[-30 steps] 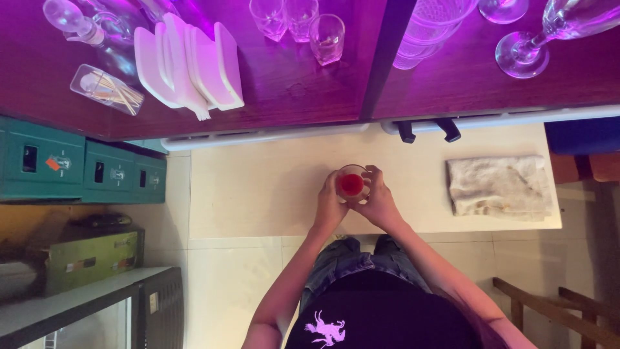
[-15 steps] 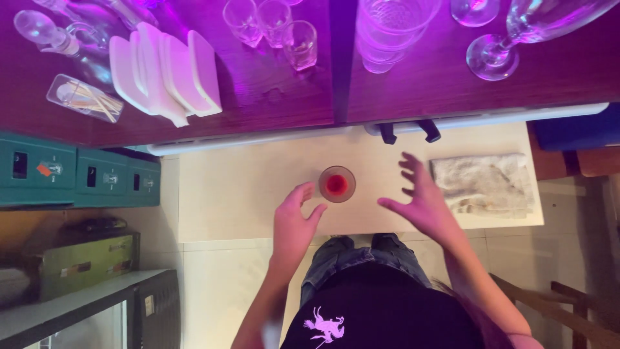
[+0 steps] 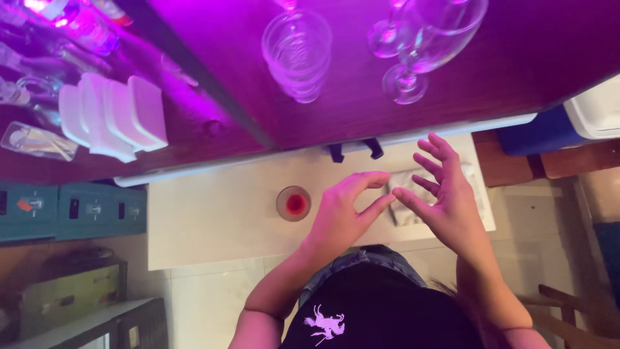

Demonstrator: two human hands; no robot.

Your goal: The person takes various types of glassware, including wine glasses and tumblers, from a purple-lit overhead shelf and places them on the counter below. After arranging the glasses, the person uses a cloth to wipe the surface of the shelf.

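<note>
Overhead, a dark wooden shelf (image 3: 336,97) washed in purple light runs across the upper part of the view, carrying a stack of white dishes (image 3: 110,116) toward its left end, a stack of clear tumblers (image 3: 297,55) near the middle and stemmed glasses (image 3: 420,45) to the right. Below it lies the pale tabletop (image 3: 206,220), with teal boxes (image 3: 71,210) just off its left edge and a crumpled grey cloth (image 3: 413,187) toward its right edge, mostly behind the hands. A small glass of red liquid (image 3: 294,203) stands alone near the middle of the tabletop, close to the far edge, upright and untouched. The left hand (image 3: 339,216) hovers just right of the glass, fingers curled and empty; the right hand (image 3: 445,197) is spread wide above the cloth, also holding nothing. Judging by this, the glass is filled and set down, released by both hands. How full it is I cannot tell. The objects at the shelf's far left are blurred, and the person's body hides the tabletop's near edge.
</note>
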